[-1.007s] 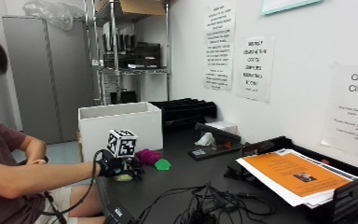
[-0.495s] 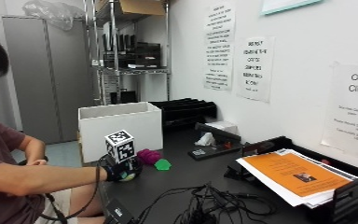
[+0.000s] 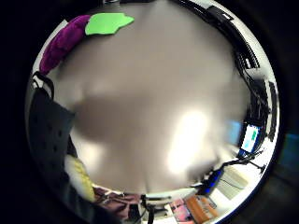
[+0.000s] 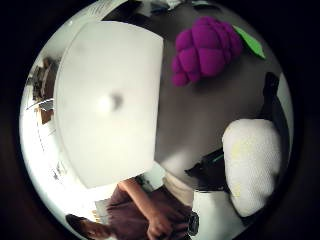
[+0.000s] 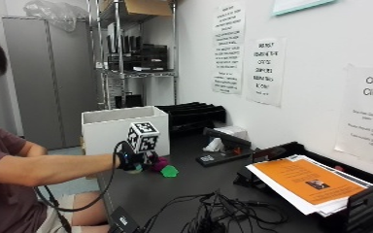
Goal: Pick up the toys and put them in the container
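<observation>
Toys number two: one purple knobbly plush grape bunch (image 4: 207,50) and one flat green leaf-shaped piece (image 5: 169,171), beside one white rectangular container (image 5: 125,128) on the dark worktop (image 5: 174,194). Gloved right hand (image 5: 131,160), nearer the person than before; its grip I cannot tell.

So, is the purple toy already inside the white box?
No, the purple toy lies on the dark table beside the white box.

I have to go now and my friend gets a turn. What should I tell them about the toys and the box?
Right hand: low over the table near the toys; whether it holds anything is unclear.
Purple grape toy and green toy: side by side on the dark table, beside the white container.
Done: no toy visibly moved into the container.
Left: pick up both toys and drop them in.
</observation>
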Motion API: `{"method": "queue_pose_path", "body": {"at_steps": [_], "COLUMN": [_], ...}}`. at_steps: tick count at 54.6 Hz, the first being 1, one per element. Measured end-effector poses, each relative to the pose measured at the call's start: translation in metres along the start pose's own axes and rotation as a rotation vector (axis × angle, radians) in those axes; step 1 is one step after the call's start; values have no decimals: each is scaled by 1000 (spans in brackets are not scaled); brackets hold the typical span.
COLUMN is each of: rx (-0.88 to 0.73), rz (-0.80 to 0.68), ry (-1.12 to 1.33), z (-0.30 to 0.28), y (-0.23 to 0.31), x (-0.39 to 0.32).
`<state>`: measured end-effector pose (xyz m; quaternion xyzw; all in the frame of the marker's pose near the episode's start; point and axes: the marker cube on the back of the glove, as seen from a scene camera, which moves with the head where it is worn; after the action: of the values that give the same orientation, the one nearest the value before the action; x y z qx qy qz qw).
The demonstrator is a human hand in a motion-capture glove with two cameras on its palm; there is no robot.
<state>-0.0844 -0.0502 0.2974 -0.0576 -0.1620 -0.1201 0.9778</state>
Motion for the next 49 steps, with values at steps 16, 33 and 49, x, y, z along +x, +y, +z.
{"method": "queue_pose_path", "body": {"at_steps": [16, 33, 49], "rx": [95, 204, 231], "rz": [-92, -189, -283], "ry": [143, 274, 244], "z": [-130, -232, -239], "y": [-5, -9, -33], "x": [-67, -164, -257]}}
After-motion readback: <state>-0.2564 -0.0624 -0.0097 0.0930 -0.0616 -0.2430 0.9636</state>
